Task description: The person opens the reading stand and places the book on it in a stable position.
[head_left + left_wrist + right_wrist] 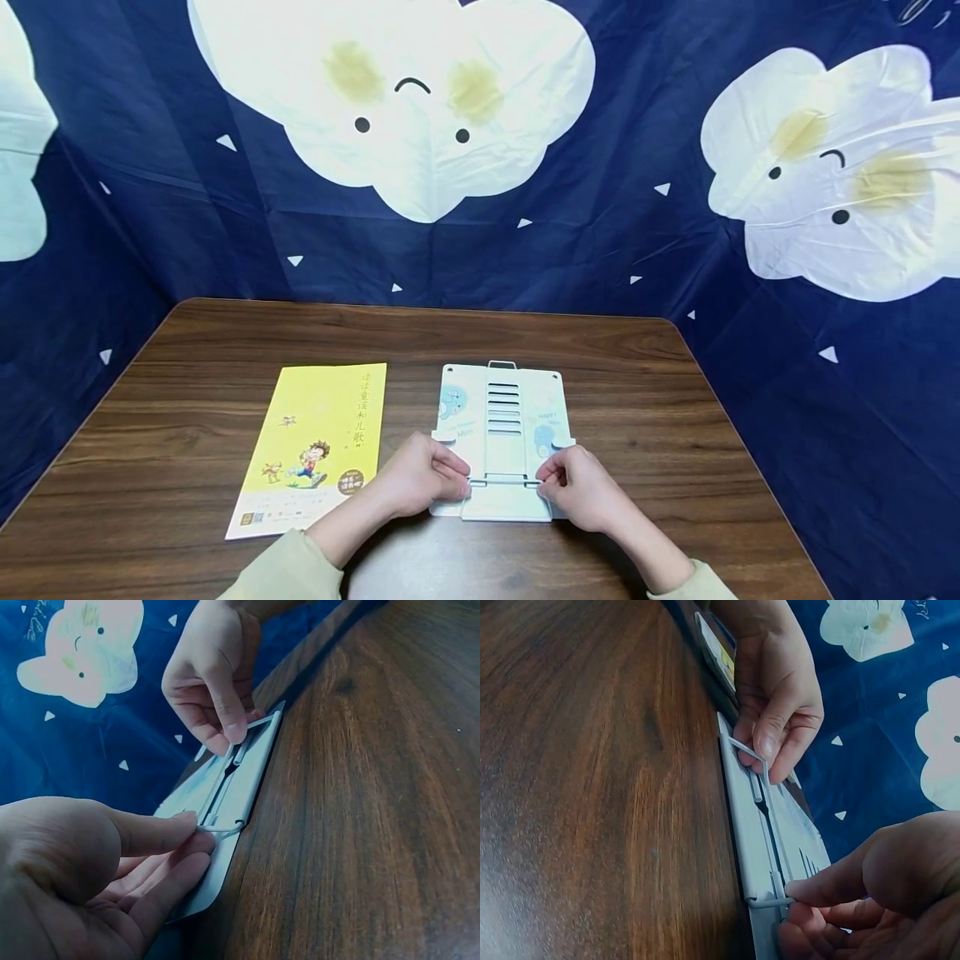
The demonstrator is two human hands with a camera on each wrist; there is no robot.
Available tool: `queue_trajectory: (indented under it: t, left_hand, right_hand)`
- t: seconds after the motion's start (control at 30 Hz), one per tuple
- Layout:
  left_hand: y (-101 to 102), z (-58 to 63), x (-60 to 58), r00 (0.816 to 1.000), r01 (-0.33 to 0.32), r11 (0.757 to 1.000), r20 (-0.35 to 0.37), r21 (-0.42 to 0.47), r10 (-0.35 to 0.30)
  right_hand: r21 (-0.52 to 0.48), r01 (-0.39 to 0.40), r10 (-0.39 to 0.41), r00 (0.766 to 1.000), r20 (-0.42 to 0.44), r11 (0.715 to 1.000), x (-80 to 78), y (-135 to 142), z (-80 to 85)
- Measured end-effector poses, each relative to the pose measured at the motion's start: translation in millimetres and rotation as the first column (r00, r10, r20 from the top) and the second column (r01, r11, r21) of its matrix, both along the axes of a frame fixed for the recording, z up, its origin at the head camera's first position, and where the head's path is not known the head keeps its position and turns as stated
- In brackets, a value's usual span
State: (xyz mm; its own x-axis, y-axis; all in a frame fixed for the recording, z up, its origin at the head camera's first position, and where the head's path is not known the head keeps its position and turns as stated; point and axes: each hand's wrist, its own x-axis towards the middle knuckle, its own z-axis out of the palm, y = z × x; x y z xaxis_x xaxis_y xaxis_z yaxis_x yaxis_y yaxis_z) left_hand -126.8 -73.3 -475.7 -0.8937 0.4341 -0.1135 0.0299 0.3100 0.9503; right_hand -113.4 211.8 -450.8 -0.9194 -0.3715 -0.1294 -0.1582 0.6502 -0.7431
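Head view: at lower centre, a pale book stand point(506, 503) is crossed by its wire bar point(504, 481), equally near left hand point(423, 477) and right hand point(582, 489); left wrist view: one end is pinched by the left; right wrist view: the other, by the right.

"What was hidden?"
"The left hand point(426, 477) and right hand point(583, 490) covered parts of the stand point(504, 455)."
"And cropped?"
"The head view's bottom edge cut both sleeves point(288, 571); small print point(288, 502) on the book point(322, 425) was illegible."
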Motion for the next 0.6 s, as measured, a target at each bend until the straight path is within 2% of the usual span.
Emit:
queue_trajectory:
  t: [0.17, 0.4, 0.6]
  left_hand:
    - [2.6, 1.3, 1.2, 1.0, 0.012, 1.0, -0.023, -0.017, -0.013]
    - [5.1, 2.8, 1.9, 0.992, 0.046, 0.995, -0.109, -0.093, -0.056]
    - [7.2, 6.9, 0.9, 0.991, 0.057, 0.989, -0.111, -0.133, -0.072]
  right_hand:
    - [0.01, -0.009, 0.009, 1.0, 0.008, 1.0, 1.9, -0.3, -0.6]
    - [0.035, -0.028, 0.028, 1.0, -0.006, 0.999, 0.8, -0.1, -1.7]
    - [0.023, -0.011, 0.011, 1.0, 0.018, 1.0, -0.1, -0.7, -1.6]
